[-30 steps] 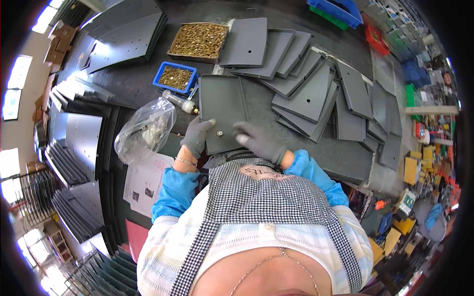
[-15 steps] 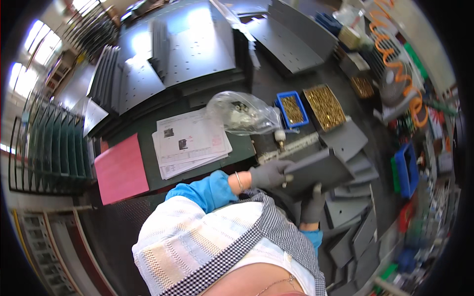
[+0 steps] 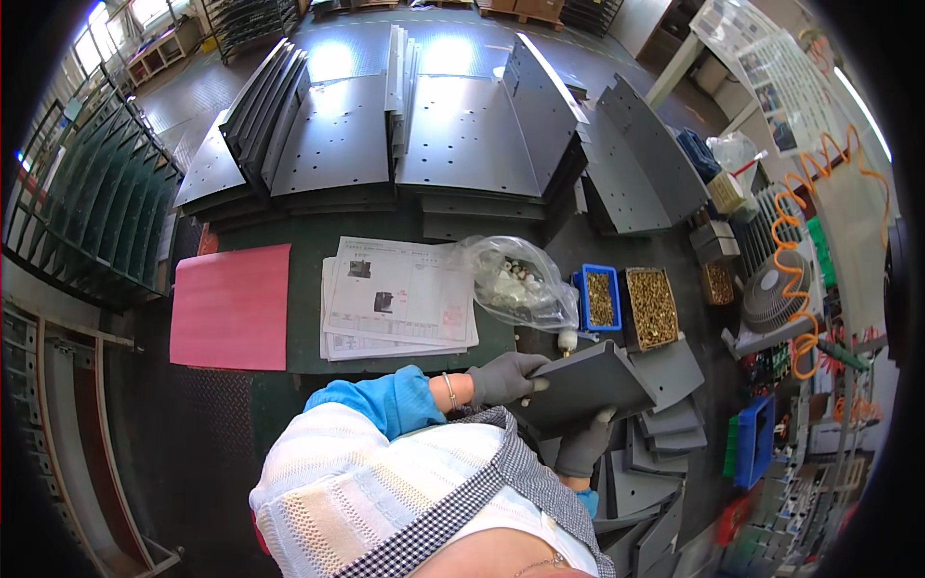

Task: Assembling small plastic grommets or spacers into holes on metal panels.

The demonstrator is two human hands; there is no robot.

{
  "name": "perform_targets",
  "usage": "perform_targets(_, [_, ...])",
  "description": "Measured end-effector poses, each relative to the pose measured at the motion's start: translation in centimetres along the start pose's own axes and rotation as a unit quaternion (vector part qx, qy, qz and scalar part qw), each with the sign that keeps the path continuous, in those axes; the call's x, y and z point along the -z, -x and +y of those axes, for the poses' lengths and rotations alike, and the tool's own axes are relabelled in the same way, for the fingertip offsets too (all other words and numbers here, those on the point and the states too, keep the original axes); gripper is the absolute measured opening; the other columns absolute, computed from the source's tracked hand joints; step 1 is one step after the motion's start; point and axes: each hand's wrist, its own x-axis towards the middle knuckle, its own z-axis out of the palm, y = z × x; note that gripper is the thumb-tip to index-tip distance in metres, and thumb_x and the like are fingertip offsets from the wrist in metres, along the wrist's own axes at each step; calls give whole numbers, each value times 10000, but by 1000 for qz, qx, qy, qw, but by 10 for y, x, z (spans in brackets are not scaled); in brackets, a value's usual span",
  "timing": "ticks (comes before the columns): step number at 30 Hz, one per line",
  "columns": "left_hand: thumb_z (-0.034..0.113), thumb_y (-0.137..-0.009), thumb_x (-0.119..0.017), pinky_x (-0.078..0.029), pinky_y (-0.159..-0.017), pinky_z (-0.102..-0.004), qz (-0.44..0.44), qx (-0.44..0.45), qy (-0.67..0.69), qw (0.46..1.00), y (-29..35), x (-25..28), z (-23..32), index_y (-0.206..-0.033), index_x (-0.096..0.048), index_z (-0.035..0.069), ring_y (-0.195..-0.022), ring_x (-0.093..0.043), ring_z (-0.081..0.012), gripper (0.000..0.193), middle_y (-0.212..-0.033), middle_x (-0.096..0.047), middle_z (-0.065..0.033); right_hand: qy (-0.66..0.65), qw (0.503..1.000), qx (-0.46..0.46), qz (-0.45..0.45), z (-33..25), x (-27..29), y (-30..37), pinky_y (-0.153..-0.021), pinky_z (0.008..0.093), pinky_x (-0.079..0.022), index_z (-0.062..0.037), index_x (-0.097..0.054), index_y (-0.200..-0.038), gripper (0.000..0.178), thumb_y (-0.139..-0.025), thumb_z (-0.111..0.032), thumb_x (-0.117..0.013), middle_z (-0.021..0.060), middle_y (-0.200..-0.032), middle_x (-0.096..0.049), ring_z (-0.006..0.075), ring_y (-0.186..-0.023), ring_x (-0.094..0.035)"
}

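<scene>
A dark grey bent sheet-metal panel (image 3: 590,383) is held tilted in front of me. My left hand (image 3: 508,379), in a grey glove, grips its left edge with fingers and thumb closed. My right hand (image 3: 586,443), gloved too, holds the lower edge, its thumb on the near face. Just beyond the panel stands a white-topped fitting (image 3: 567,341) with a brass tip. Flat grey metal plates (image 3: 663,378) lie overlapped to the right of the panel, partly hidden by it.
Beyond lie a bag of white fittings (image 3: 515,279), a blue bin (image 3: 599,297) and a box (image 3: 652,308) of brass parts. Printed sheets (image 3: 400,294) and a pink folder (image 3: 231,306) lie left. Large bent panels (image 3: 472,130) stand behind. A fan (image 3: 771,289) and orange coiled hose (image 3: 785,212) are right.
My view has swung, bringing more of the far floor into sight. Both hands keep hold of the panel, whose tilt looks slightly different.
</scene>
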Motion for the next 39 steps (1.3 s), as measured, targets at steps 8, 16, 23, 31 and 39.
perform_targets(8, [158,-1004,-654,-530,-664,-247,37,4,41,998,42,19,-13,-1324,-620,59,-716,-602,-67,337,-957,-674,-3,4,998,-64,11,6,-29,29,-1119,466,-417,-32,-391,-1519,649,-1063,-473,-526,145,-1478,-503,297,-1325,-510])
perform_targets(16, [151,-1014,-652,-536,-630,-255,116,33,44,992,114,9,-37,-1334,-627,65,-671,-581,-76,332,-939,-669,-11,121,987,-79,-65,35,-21,67,-1076,441,-437,-26,-448,-1470,601,-1073,-475,-493,149,-1414,-545,287,-1273,-530])
perform_targets(23, [148,-1010,-658,-532,-610,-248,191,-13,16,981,156,27,-32,-1331,-637,93,-648,-584,-61,326,-899,-669,-1,-26,990,-97,-99,40,-68,80,-1061,425,-454,3,-452,-1459,592,-1068,-435,-528,148,-1372,-576,272,-1241,-564])
perform_targets(31, [121,-1011,-660,-530,-644,-238,189,-31,-67,979,204,85,-26,-1311,-637,50,-684,-569,-45,309,-869,-642,22,-16,989,-76,-126,64,-122,88,-1054,425,-464,-12,-460,-1457,550,-1081,-411,-511,161,-1394,-561,280,-1241,-570])
perform_targets(39, [141,-1004,-674,-551,-654,-261,293,-100,-27,951,321,213,-48,-1261,-659,77,-785,-604,-37,266,-913,-665,13,134,976,-12,-173,120,-289,147,-1018,372,-467,59,-457,-1432,494,-1119,-320,-416,149,-1346,-572,239,-1198,-554])
